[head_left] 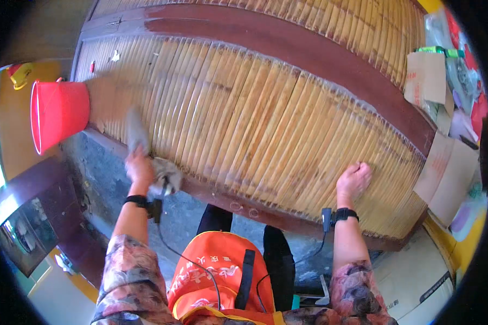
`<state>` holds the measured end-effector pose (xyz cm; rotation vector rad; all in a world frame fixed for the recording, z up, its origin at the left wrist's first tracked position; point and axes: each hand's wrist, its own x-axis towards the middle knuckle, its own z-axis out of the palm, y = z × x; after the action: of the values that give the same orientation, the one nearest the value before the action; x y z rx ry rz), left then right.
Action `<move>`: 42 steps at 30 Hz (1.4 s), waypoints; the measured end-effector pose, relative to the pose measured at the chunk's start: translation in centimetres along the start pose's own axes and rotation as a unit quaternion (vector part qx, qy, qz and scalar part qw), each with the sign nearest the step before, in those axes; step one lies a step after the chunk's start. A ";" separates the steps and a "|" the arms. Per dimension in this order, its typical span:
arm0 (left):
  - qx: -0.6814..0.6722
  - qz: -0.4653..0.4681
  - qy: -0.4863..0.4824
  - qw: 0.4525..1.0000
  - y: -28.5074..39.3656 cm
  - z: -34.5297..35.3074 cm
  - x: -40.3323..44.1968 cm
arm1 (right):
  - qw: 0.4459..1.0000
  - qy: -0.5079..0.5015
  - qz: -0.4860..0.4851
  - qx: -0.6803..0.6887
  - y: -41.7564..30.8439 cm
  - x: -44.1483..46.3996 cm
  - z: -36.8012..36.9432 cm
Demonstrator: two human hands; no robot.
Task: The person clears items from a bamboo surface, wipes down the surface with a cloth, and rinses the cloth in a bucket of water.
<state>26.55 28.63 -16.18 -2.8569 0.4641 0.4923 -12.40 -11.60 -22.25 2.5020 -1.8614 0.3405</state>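
My left hand (140, 167) is closed around a grey cloth (137, 132) at the front left edge of a slatted bamboo mat (244, 114). The cloth is smeared by motion, and a brown fan-shaped blur lies beyond it; I cannot make out what that is. Another bunched greyish part (168, 176) hangs beside the hand over the edge; whether it belongs to the same cloth is unclear. My right hand (354, 179) rests as a fist on the right part of the mat, with nothing seen in it. Both wrists wear black bands with cables.
A red bucket (62, 114) stands at the mat's left end. Dark red wooden framing (287, 40) borders and divides the bamboo. Small scraps (115, 56) lie at the far left. Cardboard (444, 173) and plastic bags (463, 81) crowd the right end. Low furniture (30, 227) is at left.
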 end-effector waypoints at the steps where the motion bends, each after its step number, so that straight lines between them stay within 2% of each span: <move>1: 0.038 -0.189 -0.040 0.980 -2.0 -0.3 -1.2 | 1.000 -0.007 -0.001 0.003 -0.1 0.0 -0.2; 3: -0.008 -0.109 0.123 0.986 -3.2 -1.1 -4.6 | 1.000 0.005 -0.004 -0.002 0.2 0.2 0.0; 4: -0.052 -0.061 0.193 0.978 -1.7 -2.6 -6.8 | 1.000 0.017 -0.014 -0.005 0.2 0.0 0.1; 6: -0.142 -0.019 0.193 0.971 5.4 -4.9 -11.4 | 1.000 -0.002 -0.031 -0.004 0.9 0.2 0.3; 7: -0.144 0.109 0.225 0.957 8.2 -4.9 -13.2 | 0.999 -0.016 -0.040 -0.006 1.5 0.3 0.2; 8: -0.155 0.173 0.220 0.948 11.8 -4.6 -15.4 | 0.999 -0.015 -0.041 -0.005 2.3 0.2 -0.3; 9: -0.203 0.231 0.150 0.940 16.3 -5.4 -17.8 | 0.986 -0.077 -0.004 0.149 3.5 0.2 -0.9; 10: -0.263 0.281 0.107 0.917 19.5 -3.0 -19.7 | 0.944 -0.134 0.032 0.301 4.6 0.4 -1.3; 11: -0.333 0.347 0.047 0.876 22.9 -1.2 -21.3 | 0.943 -0.118 0.033 0.310 6.7 -0.2 -1.2; 12: -0.341 0.355 -0.043 0.869 26.1 0.0 -23.3 | 0.959 -0.102 0.033 0.264 7.3 -1.3 -2.6; 14: -0.265 0.462 -0.132 0.836 30.3 3.0 -26.2 | 0.966 -0.174 0.087 0.169 8.3 -4.0 -4.2; 15: -0.267 0.461 -0.139 0.835 30.0 4.3 -26.0 | 0.966 -0.179 0.089 0.164 9.0 -5.9 -3.7; 17: -0.060 0.605 -0.115 0.786 30.0 6.5 -25.0 | 0.999 -0.033 -0.030 0.023 10.6 -9.2 -2.3; 18: -0.132 0.582 -0.112 0.795 27.0 5.0 -22.5 | 0.999 -0.044 -0.022 0.020 10.5 -10.2 -2.3; 19: -0.024 0.551 -0.154 0.820 24.4 4.2 -20.0 | 0.999 -0.026 -0.018 0.020 9.9 -10.0 -2.2; 20: -0.024 0.509 -0.053 0.859 20.4 5.3 -18.0 | 1.000 -0.004 -0.018 0.016 9.7 -9.5 -2.0; 21: 0.047 0.430 -0.043 0.901 17.0 4.0 -15.9 | 1.000 -0.006 -0.021 -0.005 10.1 -9.6 -1.8; 22: 0.023 0.356 -0.038 0.933 13.2 2.7 -14.0 | 1.000 -0.012 -0.016 -0.010 10.2 -9.8 -1.9; 23: -0.024 0.312 0.063 0.948 9.3 2.9 -12.0 | 1.000 -0.017 -0.019 -0.009 10.0 -9.7 -1.9; 24: -0.025 0.260 0.108 0.959 6.3 2.2 -10.1 | 1.000 -0.019 -0.020 -0.008 9.8 -9.5 -2.0; 26: 0.009 0.146 0.083 0.986 0.8 2.0 -6.8 | 0.998 -0.028 -0.014 -0.047 10.1 -9.3 -1.8; 27: 0.004 0.151 0.081 0.985 -2.5 2.0 -5.3 | 0.998 -0.064 0.017 -0.001 9.7 -8.9 -2.4; 28: -0.088 0.110 0.055 0.988 -0.6 -1.4 -6.5 | 0.994 -0.089 0.042 0.044 8.1 -8.2 -4.0; 29: -0.142 0.105 0.070 0.982 -0.2 -2.2 -7.0 | 0.960 -0.181 0.128 0.174 9.0 -8.8 -3.5; 30: -0.322 -0.044 0.011 0.946 4.2 -5.4 -10.1 | 0.910 -0.218 0.148 0.319 7.4 -9.8 -4.8; 31: -0.458 0.010 -0.034 0.888 4.3 -5.0 -11.1 | 0.887 -0.214 0.114 0.393 4.5 -10.6 -7.7; 32: -0.568 0.012 -0.114 0.815 7.0 -5.9 -13.6 | 0.747 -0.369 0.170 0.526 1.6 -10.5 -12.2; 33: -0.564 -0.007 -0.166 0.809 10.4 -7.5 -16.6 | 0.798 -0.365 0.024 0.479 -0.1 -11.8 -13.3; 35: -0.604 0.067 -0.330 0.722 16.9 -7.9 -22.0 | 0.592 -0.429 0.145 0.667 -3.5 -14.6 -15.7; 36: -0.520 0.144 -0.411 0.735 18.1 -6.3 -23.6 | 0.525 -0.422 0.165 0.720 -4.1 -14.4 -17.3; 37: -0.534 0.168 -0.509 0.654 22.2 -8.0 -26.4 | 0.554 -0.428 0.220 0.679 -2.7 -13.8 -17.7; 38: -0.425 0.428 -0.312 0.734 23.6 -5.7 -26.9 | 0.575 -0.436 0.276 0.635 -1.1 -13.4 -18.3; 39: -0.432 0.383 -0.344 0.741 25.1 -4.4 -26.7 | 0.647 -0.280 0.331 0.627 1.8 -14.9 -16.8; 40: -0.434 0.337 -0.370 0.749 27.1 -3.8 -26.5 | 0.690 -0.298 0.329 0.571 5.6 -12.1 -20.2; 41: -0.431 0.347 -0.372 0.746 29.0 -3.7 -26.1 | 0.693 -0.209 0.361 0.588 9.7 -11.6 -20.7; 42: -0.259 0.366 -0.366 0.815 30.8 -3.4 -25.9 | 0.758 -0.173 0.339 0.529 15.7 -12.0 -19.8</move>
<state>-6.04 6.13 -8.30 -2.4661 1.4199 2.0110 -33.89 -2.25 -7.01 2.2138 -3.4673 1.3515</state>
